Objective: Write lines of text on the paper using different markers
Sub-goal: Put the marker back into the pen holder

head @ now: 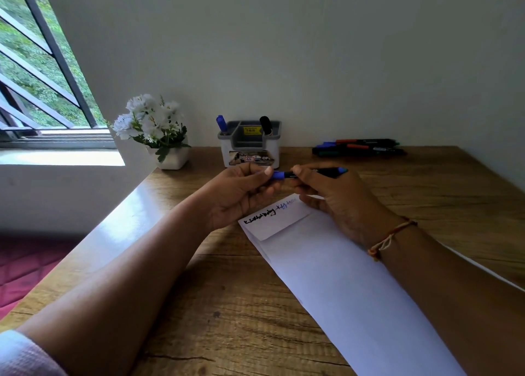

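Observation:
A blue marker (326, 172) with a black barrel lies level between both hands above the paper (335, 267). My left hand (241, 194) pinches its blue cap (277, 174) with thumb and fingers. My right hand (338, 202) grips the barrel, and the marker's blue rear end sticks out to the right. The white paper runs from the desk's middle to the lower right. Its top edge carries a line of black writing (260, 216) followed by a short blue bit (287, 204). My right forearm covers part of the sheet.
A grey pen holder (249, 145) at the back wall holds a blue marker (221, 124) and a black marker (265, 125). Several more markers (358, 147) lie at the back right. A pot of white flowers (154, 131) stands back left, beside a window. The wooden desk (227, 304) ends at the left.

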Available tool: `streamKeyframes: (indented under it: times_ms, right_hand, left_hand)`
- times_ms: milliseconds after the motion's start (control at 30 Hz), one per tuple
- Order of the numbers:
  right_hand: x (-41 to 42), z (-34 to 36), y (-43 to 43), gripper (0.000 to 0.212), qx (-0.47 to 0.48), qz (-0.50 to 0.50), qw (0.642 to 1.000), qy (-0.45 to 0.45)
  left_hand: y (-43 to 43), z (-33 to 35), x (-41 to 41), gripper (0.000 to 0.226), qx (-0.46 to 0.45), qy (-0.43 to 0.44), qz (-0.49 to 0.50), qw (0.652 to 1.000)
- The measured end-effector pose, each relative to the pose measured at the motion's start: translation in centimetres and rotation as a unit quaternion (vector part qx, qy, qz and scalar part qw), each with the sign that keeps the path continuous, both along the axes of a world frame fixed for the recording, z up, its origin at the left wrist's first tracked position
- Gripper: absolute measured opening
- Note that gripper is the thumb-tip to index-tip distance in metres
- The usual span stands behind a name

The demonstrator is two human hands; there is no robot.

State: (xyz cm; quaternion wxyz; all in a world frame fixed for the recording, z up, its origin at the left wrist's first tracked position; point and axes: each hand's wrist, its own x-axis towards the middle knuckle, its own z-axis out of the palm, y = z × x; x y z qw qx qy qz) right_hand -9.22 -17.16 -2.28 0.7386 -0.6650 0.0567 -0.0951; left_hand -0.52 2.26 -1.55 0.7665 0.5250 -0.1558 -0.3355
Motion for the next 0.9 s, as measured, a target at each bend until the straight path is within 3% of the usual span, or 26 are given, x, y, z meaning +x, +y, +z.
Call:
streamKeyframes:
  times_ms: [133, 233, 333, 400, 467, 567, 633, 700, 800, 900]
  right_hand:
    - [0.0, -0.1, 0.0, 0.013, 0.000, -0.001, 1.000, -0.001]
    - [-0.2, -0.1, 0.3, 0.028, 0.008, -0.002, 1.000, 0.000]
    - [-0.2, 0.0, 0.9, 0.053, -0.067, 0.010, 0.998, 0.001]
    - [0.0, 0.1, 0.9, 0.047, -0.139, -0.015, 0.990, 0.003]
    - [0.1, -0.2, 0.7, 0.028, -0.235, -0.024, 0.972, -0.009]
    - [-0.1, -0.9, 0.7, 0.010, -0.360, 0.046, 0.931, -0.031]
    - [0.0, -1.0, 1.0, 0.010, -0.444, 0.090, 0.891, -0.025]
    - [0.5, -0.9, 1.3, 0.012, -0.502, 0.110, 0.858, -0.016]
    - [1.2, -1.0, 1.4, 0.016, -0.518, 0.107, 0.849, -0.015]
    - [1.7, -1.2, 1.5, 0.020, -0.542, 0.116, 0.832, -0.012]
  left_hand:
    - [0.2, 0.0, -0.2, 0.006, -0.001, -0.010, -0.008, 1.000]
    - [0.2, 0.1, -0.3, 0.007, -0.002, -0.028, 0.000, 1.000]
    - [-0.1, 0.5, -0.3, 0.018, -0.030, -0.077, 0.053, 0.995]
    - [0.1, 0.9, -0.1, 0.024, -0.069, -0.104, 0.128, 0.984]
    - [0.8, 1.3, 0.3, 0.023, -0.067, -0.177, 0.238, 0.953]
    - [1.7, 1.8, 1.1, 0.012, 0.047, -0.345, 0.413, 0.841]
    - [1.7, 1.8, 1.4, 0.016, 0.100, -0.391, 0.464, 0.789]
    - [1.6, 1.7, 1.7, 0.017, 0.109, -0.400, 0.489, 0.767]
    - [1.4, 2.0, 2.2, 0.018, 0.083, -0.427, 0.521, 0.734]
    - [0.4, 2.3, 2.8, 0.026, 0.121, -0.466, 0.515, 0.709]
